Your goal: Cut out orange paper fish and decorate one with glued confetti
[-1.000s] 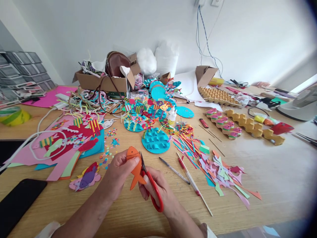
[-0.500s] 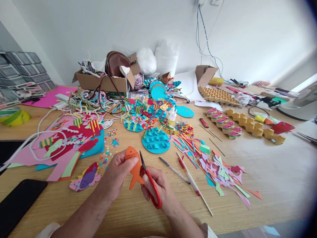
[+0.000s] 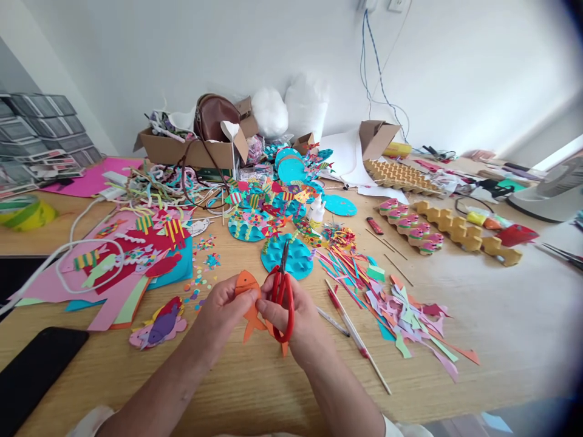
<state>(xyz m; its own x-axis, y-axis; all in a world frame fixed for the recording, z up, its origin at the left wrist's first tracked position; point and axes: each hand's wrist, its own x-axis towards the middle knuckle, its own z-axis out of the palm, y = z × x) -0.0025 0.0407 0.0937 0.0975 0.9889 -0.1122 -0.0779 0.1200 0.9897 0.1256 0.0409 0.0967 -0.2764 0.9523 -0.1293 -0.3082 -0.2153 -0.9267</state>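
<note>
Pinching an orange fish [image 3: 246, 283], the left hand [image 3: 223, 311] shows a seemingly finished outline; the right hand [image 3: 302, 315] clasps scissors [image 3: 282, 281], remaining trimming unclear.

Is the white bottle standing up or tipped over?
Standing up: the white bottle has its nozzle on top, pointing upward.

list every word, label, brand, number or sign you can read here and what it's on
No text is readable in this view.
Long brown cardboard box: small pale marks on its green band, too small to read.
Yellow-and-green tape roll: too blurred to tell whether there is lettering.
Orange paper fish cutout in the left hand: drawn lines, no lettering visible.
Red-handled metal scissors in the right hand: none visible.
</note>
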